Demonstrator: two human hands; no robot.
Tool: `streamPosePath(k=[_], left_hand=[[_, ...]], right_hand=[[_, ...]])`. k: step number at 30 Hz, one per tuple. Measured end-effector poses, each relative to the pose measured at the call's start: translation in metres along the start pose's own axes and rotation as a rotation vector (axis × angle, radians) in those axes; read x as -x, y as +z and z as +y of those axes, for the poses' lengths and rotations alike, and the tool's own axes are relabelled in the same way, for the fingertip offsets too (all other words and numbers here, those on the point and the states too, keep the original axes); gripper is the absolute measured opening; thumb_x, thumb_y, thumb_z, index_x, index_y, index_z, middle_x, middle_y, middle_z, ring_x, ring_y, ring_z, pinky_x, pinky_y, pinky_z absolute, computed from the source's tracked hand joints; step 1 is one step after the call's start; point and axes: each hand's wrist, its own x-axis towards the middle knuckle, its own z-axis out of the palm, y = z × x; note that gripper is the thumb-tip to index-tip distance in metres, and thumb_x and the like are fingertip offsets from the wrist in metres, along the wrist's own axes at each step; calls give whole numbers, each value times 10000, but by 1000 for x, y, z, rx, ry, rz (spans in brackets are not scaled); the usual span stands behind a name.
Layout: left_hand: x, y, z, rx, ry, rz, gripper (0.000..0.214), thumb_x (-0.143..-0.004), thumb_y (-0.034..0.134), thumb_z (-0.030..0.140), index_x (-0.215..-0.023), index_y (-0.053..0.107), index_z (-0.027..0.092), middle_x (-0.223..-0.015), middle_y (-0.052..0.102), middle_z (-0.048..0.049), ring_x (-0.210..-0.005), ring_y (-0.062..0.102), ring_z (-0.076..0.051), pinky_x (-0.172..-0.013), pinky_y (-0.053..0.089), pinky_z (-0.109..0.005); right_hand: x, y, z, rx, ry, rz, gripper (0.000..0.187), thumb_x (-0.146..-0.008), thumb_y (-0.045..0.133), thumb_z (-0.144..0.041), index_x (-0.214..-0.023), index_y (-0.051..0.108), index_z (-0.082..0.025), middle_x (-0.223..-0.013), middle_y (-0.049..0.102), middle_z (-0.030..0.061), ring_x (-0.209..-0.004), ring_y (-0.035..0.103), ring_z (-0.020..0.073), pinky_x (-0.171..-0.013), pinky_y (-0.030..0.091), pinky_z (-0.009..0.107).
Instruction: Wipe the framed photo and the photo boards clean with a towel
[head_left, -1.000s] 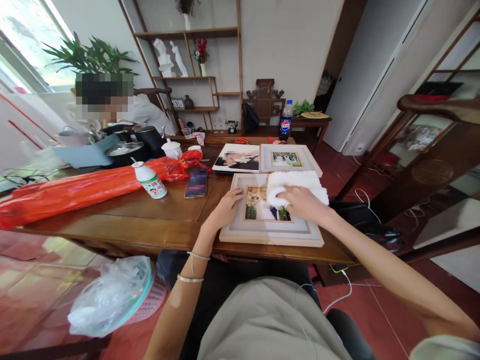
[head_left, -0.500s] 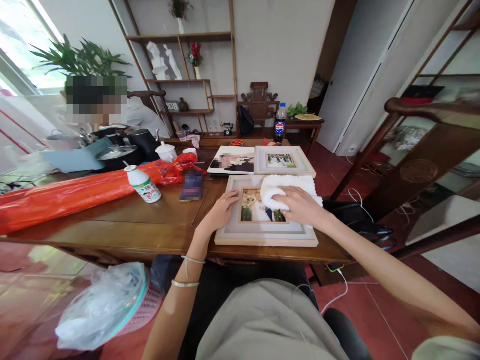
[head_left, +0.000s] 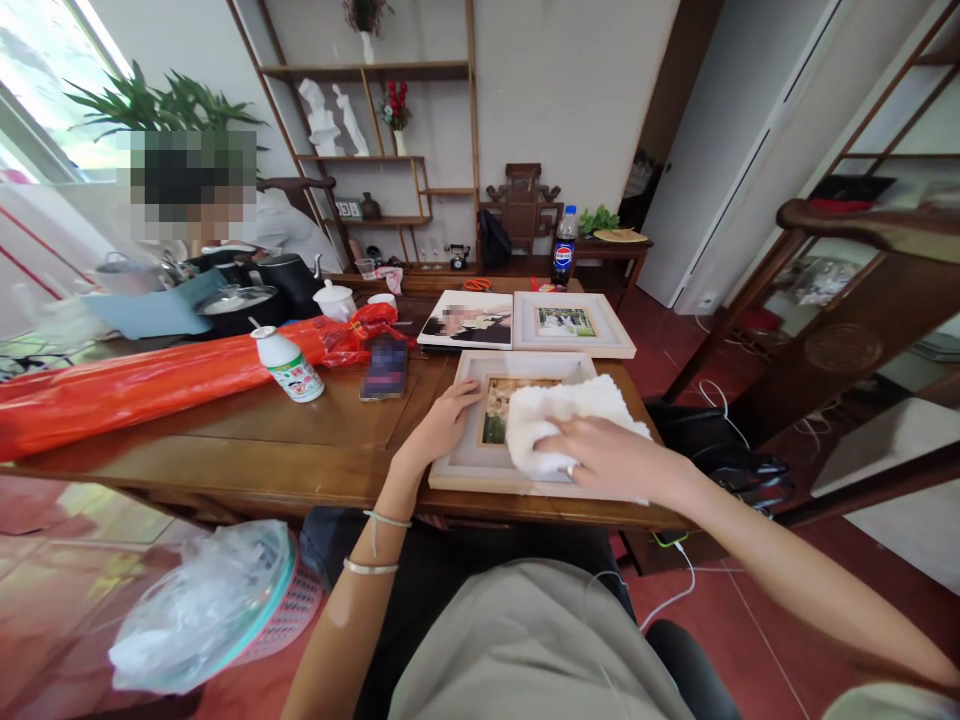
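Observation:
A pale wooden picture frame (head_left: 480, 477) lies flat near the table's front edge, a photo (head_left: 496, 410) partly showing in its middle. Across its left rim rests my left hand (head_left: 444, 420), the fingers stretched out over the border and holding nothing up. My right hand (head_left: 611, 450) is closed on a bunched white cloth (head_left: 544, 425), pressing it onto the lower middle and right of the frame. The cloth hides much of the photo and the right border. A second framed photo (head_left: 566, 321) and a photo print or album (head_left: 469, 320) lie just behind.
On the wooden table (head_left: 352, 440) are a phone (head_left: 384, 370), a white bottle (head_left: 289, 365), a long red plastic-wrapped bundle (head_left: 172, 375) and a cola bottle (head_left: 564, 248). A bag-lined basket (head_left: 277, 610) stands on the floor at left. Another person (head_left: 289, 230) sits at back left.
My right hand has drawn the white cloth down and slightly left over the frame, covering more of the photo. My left hand stays on the left rim.

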Motion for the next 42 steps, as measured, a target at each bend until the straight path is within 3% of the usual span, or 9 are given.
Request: streamPosePath(k=[3, 6, 13, 18, 26, 30, 33, 37, 42], left_hand=[[0, -1, 1, 11, 8, -5, 462, -817, 338, 42, -1165, 627, 135, -1342, 530, -109, -1302, 431, -223, -1108, 334, -438], [0, -1, 0, 23, 7, -8, 461, -822, 337, 46, -1167, 627, 143, -1336, 537, -104, -1302, 431, -223, -1108, 334, -441], [1, -1, -1, 26, 17, -8, 439, -852, 332, 71, -1173, 622, 147, -1340, 531, -109, -1304, 428, -219, -1104, 336, -444], [1, -1, 0, 39, 14, -1, 419, -869, 326, 94, -1163, 623, 121, -1333, 532, -134, -1303, 428, -226, -1101, 340, -447], [1, 3, -2, 48, -3, 29, 454, -806, 352, 47, -1151, 634, 138, -1321, 545, -110, -1296, 435, -220, -1112, 329, -437], [1, 2, 0, 27, 0, 19, 463, -800, 347, 38, -1157, 628, 131, -1327, 541, -112, -1296, 435, -219, -1111, 330, -437], [1, 1, 1, 18, 5, 16, 460, -807, 344, 34, -1162, 622, 126, -1329, 538, -120, -1296, 436, -220, -1108, 330, -448], [1, 0, 0, 45, 15, 13, 466, -804, 352, 28, -1166, 623, 139, -1329, 539, -117, -1295, 437, -222, -1105, 333, -459], [1, -1, 1, 65, 0, 16, 439, -825, 355, 44, -1144, 636, 153, -1317, 550, -111, -1295, 437, -225, -1102, 336, -466]], right_hand=[[20, -6, -28, -63, -9, 14, 485, -689, 475, -43, -1109, 619, -236, -1074, 636, 90, -958, 607, 257, -789, 459, 354], [21, 2, -27, -58, -17, 75, 491, -678, 489, -34, -1108, 621, -229, -1244, 579, 109, -1149, 528, 281, -925, 421, 415], [-24, 29, 60, 168, 197, 192, 538, -669, 556, -48, -1182, 609, -204, -1409, 446, 134, -1319, 356, 315, -1076, 238, 506], [-51, 25, 90, 263, 273, 247, 488, -709, 524, -59, -1184, 606, -139, -1310, 522, 184, -1254, 426, 316, -1007, 329, 459], [-17, 6, 4, 29, 68, 34, 500, -695, 470, -45, -1138, 631, -210, -1096, 627, 117, -921, 611, 248, -779, 464, 361], [13, 5, -43, -103, -66, 48, 516, -698, 502, -74, -1179, 610, -227, -1301, 548, 121, -1178, 514, 287, -928, 433, 427], [21, 13, -53, -89, -139, 103, 479, -703, 546, -110, -1167, 621, -202, -1433, 421, 125, -1313, 373, 299, -1043, 339, 468], [8, 25, -23, -16, -32, 174, 483, -676, 544, -57, -1120, 651, -215, -1416, 450, 101, -1298, 402, 273, -1075, 304, 453], [-20, 29, 52, 189, 199, 225, 535, -649, 519, 10, -1117, 662, -204, -1370, 501, 109, -1291, 405, 303, -1077, 269, 488]])
